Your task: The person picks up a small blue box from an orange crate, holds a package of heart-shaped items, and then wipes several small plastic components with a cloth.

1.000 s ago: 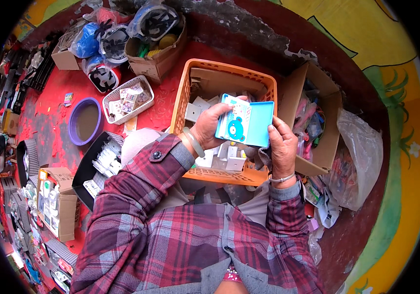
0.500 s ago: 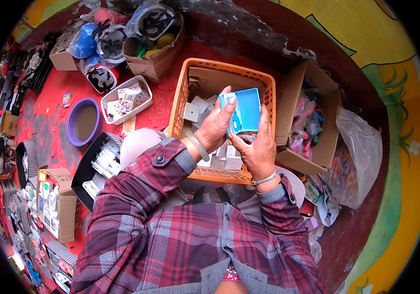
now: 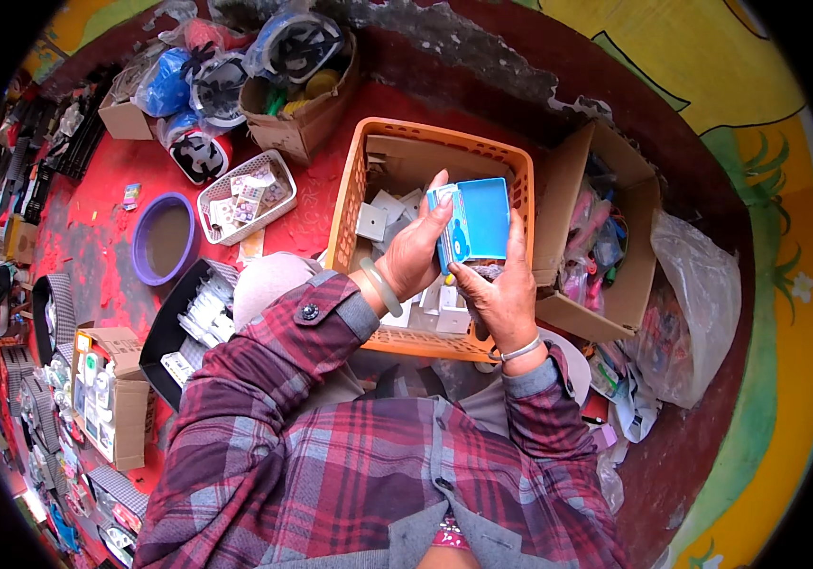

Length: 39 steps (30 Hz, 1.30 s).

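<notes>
The left hand (image 3: 410, 250) and right hand (image 3: 505, 302) grip an open blue case (image 3: 484, 216) between them; it looks light, stiff and smooth, best held by its edges.

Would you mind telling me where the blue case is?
In the head view, the blue case is right of centre, held between the left hand and right hand, over the orange basket.

No lettering, number, label or sign can be read here.
</notes>
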Available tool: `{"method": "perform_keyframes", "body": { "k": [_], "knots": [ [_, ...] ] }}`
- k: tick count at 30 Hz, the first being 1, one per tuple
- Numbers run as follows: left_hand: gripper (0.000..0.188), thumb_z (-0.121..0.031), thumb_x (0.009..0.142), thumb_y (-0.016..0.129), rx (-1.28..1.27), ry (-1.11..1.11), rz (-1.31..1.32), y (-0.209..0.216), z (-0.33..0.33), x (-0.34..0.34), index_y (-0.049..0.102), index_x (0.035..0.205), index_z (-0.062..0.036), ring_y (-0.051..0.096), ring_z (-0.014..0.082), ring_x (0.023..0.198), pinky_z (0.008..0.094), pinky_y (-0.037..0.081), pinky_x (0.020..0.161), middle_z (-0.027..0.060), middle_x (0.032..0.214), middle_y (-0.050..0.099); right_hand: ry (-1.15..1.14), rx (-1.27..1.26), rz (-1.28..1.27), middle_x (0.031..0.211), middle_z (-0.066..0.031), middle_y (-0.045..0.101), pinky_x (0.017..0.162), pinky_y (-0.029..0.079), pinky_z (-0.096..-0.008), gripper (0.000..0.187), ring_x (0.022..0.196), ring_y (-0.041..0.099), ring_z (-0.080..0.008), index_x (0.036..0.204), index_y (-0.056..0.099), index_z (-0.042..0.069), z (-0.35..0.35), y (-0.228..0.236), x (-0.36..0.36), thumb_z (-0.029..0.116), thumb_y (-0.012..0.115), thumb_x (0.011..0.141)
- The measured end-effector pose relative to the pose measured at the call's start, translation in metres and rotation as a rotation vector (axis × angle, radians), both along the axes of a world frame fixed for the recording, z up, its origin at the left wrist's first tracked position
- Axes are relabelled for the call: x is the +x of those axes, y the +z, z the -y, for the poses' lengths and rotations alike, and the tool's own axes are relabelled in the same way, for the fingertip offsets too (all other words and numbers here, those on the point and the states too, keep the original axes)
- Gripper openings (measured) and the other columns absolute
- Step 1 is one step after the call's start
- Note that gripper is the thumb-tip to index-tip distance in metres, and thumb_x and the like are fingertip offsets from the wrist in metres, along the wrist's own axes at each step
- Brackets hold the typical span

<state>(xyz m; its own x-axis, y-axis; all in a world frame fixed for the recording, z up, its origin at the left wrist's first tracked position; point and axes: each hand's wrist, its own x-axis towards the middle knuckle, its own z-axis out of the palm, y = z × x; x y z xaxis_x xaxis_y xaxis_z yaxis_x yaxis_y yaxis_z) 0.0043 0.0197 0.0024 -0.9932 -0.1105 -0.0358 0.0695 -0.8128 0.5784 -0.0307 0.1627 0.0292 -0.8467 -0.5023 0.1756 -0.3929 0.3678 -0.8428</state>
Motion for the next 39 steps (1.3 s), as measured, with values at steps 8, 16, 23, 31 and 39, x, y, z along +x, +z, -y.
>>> {"method": "perform_keyframes", "body": {
  "k": [8, 16, 23, 31, 39],
  "knots": [
    [0.061, -0.035, 0.098, 0.037, -0.133, -0.014, -0.037, 0.001, -0.003, -0.001, 0.006, 0.146, -0.0131, 0.037, 0.0135, 0.121, 0.0285, 0.027, 0.104, 0.0045, 0.132, 0.039, -0.061, 0.097, -0.101, 0.12, -0.0203, 0.05, 0.086, 0.046, -0.0337, 0.09, 0.103, 0.057, -0.0276, 0.141, 0.02, 0.001, 0.001, -0.003, 0.002, 0.022, 0.074, 0.071],
    [0.056, -0.035, 0.097, 0.039, 0.106, 0.015, 0.01, -0.007, -0.004, -0.003, 0.016, 0.145, -0.0168, 0.039, 0.0235, 0.126, 0.04, 0.03, 0.106, 0.0089, 0.139, 0.036, -0.031, -0.056, 0.053, 0.116, -0.0239, 0.053, 0.088, 0.045, -0.034, 0.075, 0.102, 0.057, -0.0322, 0.137, 0.031, -0.003, -0.003, 0.004, -0.002, 0.019, 0.067, 0.075],
    [0.052, -0.036, 0.098, 0.036, 0.165, -0.031, 0.02, -0.001, -0.003, -0.004, 0.021, 0.143, -0.015, 0.042, 0.0241, 0.123, 0.0414, 0.033, 0.105, 0.0082, 0.137, 0.039, -0.009, -0.346, 0.306, 0.112, -0.0104, 0.057, 0.084, 0.045, -0.0259, 0.057, 0.097, 0.054, -0.0137, 0.134, 0.037, -0.002, -0.009, -0.001, -0.007, 0.011, 0.06, 0.083],
    [0.058, -0.048, 0.096, 0.033, 0.116, 0.059, 0.08, -0.003, -0.003, -0.009, 0.024, 0.141, -0.0138, 0.05, 0.0249, 0.113, 0.04, 0.039, 0.099, 0.0131, 0.125, 0.048, 0.033, -0.15, 0.053, 0.111, -0.0108, 0.058, 0.084, 0.046, -0.0278, 0.053, 0.097, 0.057, -0.0166, 0.129, 0.046, 0.0, 0.002, 0.002, 0.002, 0.011, 0.065, 0.08],
    [0.061, -0.052, 0.095, 0.029, 0.084, 0.137, 0.125, -0.002, 0.0, -0.018, 0.023, 0.141, -0.0118, 0.05, 0.0269, 0.11, 0.0418, 0.043, 0.096, 0.0169, 0.116, 0.051, 0.119, 0.167, -0.352, 0.122, -0.0167, 0.051, 0.068, 0.052, -0.0359, 0.06, 0.086, 0.063, -0.0324, 0.132, 0.044, 0.011, 0.009, 0.002, 0.01, 0.025, 0.068, 0.079]
  ]
}}
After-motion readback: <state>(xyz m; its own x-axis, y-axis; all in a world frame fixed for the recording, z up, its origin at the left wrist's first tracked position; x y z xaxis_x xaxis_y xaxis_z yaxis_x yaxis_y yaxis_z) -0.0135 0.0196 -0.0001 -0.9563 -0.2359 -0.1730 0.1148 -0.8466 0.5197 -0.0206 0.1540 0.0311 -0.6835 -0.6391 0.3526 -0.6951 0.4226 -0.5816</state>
